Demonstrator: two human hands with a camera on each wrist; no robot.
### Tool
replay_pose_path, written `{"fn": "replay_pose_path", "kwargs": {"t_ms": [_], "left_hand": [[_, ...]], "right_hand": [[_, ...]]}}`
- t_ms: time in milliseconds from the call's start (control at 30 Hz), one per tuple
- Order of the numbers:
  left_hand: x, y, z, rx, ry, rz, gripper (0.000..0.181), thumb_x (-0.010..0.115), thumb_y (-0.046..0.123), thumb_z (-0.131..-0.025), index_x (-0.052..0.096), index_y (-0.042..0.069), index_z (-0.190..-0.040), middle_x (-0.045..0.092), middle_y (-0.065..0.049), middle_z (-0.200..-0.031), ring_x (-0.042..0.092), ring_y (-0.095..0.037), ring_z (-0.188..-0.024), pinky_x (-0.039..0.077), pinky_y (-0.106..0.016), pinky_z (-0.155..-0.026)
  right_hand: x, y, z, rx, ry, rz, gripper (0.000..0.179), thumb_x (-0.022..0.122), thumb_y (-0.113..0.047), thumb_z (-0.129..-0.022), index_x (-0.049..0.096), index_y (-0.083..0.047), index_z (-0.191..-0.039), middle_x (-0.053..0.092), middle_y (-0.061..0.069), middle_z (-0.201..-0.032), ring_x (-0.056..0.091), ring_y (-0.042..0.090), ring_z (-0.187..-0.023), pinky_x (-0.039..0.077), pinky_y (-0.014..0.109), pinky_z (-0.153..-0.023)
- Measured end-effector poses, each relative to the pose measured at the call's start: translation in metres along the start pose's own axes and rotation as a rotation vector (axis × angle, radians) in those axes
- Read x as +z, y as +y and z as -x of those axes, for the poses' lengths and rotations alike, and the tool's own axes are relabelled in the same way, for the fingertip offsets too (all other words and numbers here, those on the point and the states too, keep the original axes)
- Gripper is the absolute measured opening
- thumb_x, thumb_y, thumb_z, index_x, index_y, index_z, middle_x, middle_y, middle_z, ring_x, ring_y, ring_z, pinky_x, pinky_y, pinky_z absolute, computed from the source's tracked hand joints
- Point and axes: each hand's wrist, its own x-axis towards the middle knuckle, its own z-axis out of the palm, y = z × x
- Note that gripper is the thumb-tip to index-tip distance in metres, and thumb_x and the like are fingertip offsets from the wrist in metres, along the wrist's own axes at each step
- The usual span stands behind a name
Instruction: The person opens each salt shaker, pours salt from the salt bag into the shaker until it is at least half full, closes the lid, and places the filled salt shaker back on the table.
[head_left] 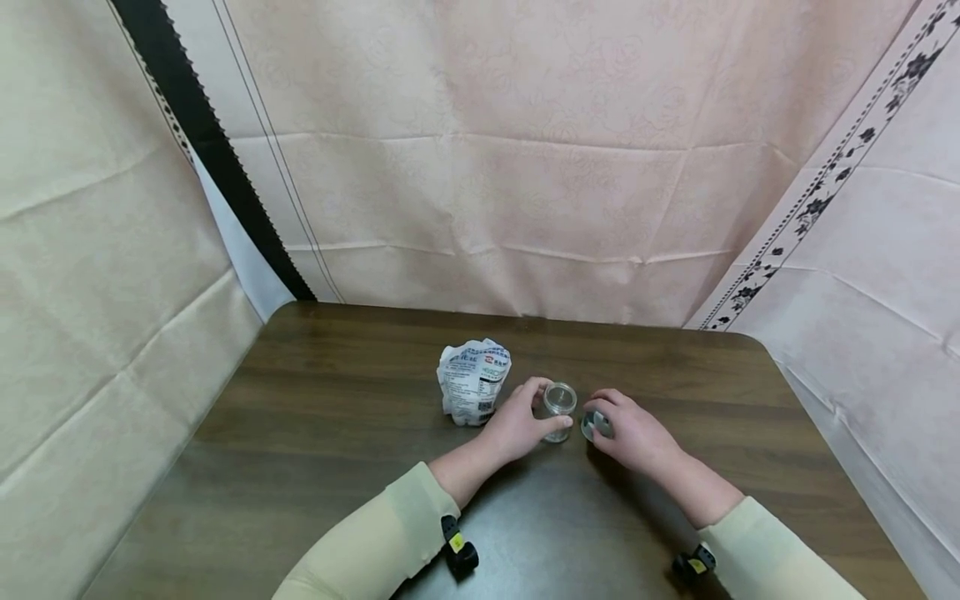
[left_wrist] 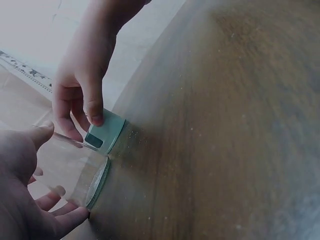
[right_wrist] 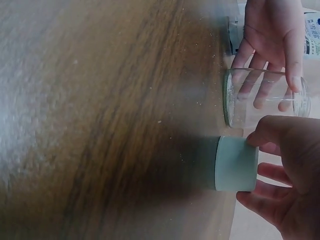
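A clear glass jar point(head_left: 559, 402) stands upright on the table, its round mouth facing up. My left hand point(head_left: 517, 425) holds it, thumb on one side and fingers on the other, as the right wrist view shows. Just to the right, my right hand point(head_left: 633, 433) grips a short pale green cylinder point(right_wrist: 236, 164) between thumb and fingers. Its lower edge is at the tabletop, close beside the jar. A dark rectangular patch marks its side in the left wrist view. Whether it is a cup or a lid, I cannot tell.
A white printed packet point(head_left: 472, 382) stands upright behind my left hand. Small white grains are scattered on the brown wooden table point(head_left: 337, 467). Patterned cloth point(head_left: 525, 167) hangs behind the table's far edge and at both sides.
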Motion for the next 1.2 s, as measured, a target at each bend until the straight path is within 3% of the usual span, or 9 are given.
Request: {"fn": "replay_pose_path", "kwargs": {"t_ms": [233, 400, 633, 833, 1000, 1200], "left_hand": [[0.000, -0.003, 0.001, 0.009, -0.020, 0.004, 0.067, 0.077, 0.038, -0.087, 0.044, 0.020, -0.143, 0.055, -0.007, -0.132, 0.054, -0.023, -0.123, 0.047, -0.042, -0.095], [-0.003, -0.004, 0.007, -0.003, -0.024, 0.002, 0.080, 0.077, 0.039, -0.087, 0.036, 0.016, -0.151, 0.053, -0.008, -0.139, 0.050, -0.024, -0.130, 0.043, -0.044, -0.101], [-0.015, -0.002, 0.028, -0.040, -0.035, 0.012, 0.079, 0.073, 0.043, -0.089, 0.033, 0.018, -0.153, 0.049, -0.005, -0.145, 0.047, -0.025, -0.133, 0.042, -0.047, -0.103], [-0.025, -0.005, 0.050, -0.010, -0.048, 0.013, 0.072, 0.072, 0.039, -0.091, 0.038, 0.014, -0.149, 0.051, -0.006, -0.141, 0.048, -0.026, -0.131, 0.040, -0.046, -0.105], [-0.039, -0.014, 0.068, 0.001, -0.055, 0.007, 0.068, 0.070, 0.040, -0.092, 0.041, 0.015, -0.148, 0.051, -0.005, -0.140, 0.048, -0.025, -0.130, 0.040, -0.045, -0.105], [-0.056, -0.024, 0.085, -0.018, -0.039, 0.075, 0.068, 0.071, 0.039, -0.092, 0.040, 0.013, -0.148, 0.051, -0.006, -0.140, 0.047, -0.023, -0.131, 0.039, -0.043, -0.108]], "right_hand": [[0.000, 0.000, 0.001, -0.017, -0.019, 0.016, 0.041, 0.078, -0.014, -0.084, 0.065, -0.008, -0.122, 0.057, 0.014, -0.126, 0.059, 0.030, -0.108, 0.053, 0.050, -0.087], [0.001, 0.001, 0.002, -0.028, 0.013, 0.023, 0.050, 0.079, -0.020, -0.083, 0.061, -0.007, -0.128, 0.057, 0.014, -0.127, 0.058, 0.029, -0.110, 0.052, 0.049, -0.088], [0.000, 0.002, 0.005, -0.077, 0.106, 0.038, 0.060, 0.083, -0.027, -0.080, 0.060, -0.005, -0.130, 0.056, 0.015, -0.129, 0.057, 0.033, -0.114, 0.051, 0.050, -0.089], [-0.004, 0.001, 0.007, -0.100, 0.140, 0.042, 0.060, 0.083, -0.031, -0.080, 0.061, -0.005, -0.129, 0.058, 0.014, -0.127, 0.056, 0.034, -0.115, 0.049, 0.051, -0.092], [-0.009, -0.002, 0.011, -0.115, 0.159, 0.035, 0.059, 0.083, -0.034, -0.081, 0.062, -0.006, -0.129, 0.059, 0.013, -0.127, 0.056, 0.032, -0.117, 0.048, 0.050, -0.094], [-0.014, -0.007, 0.014, -0.146, 0.183, 0.030, 0.058, 0.082, -0.033, -0.081, 0.062, -0.005, -0.128, 0.059, 0.012, -0.126, 0.056, 0.032, -0.117, 0.047, 0.050, -0.095]]}}
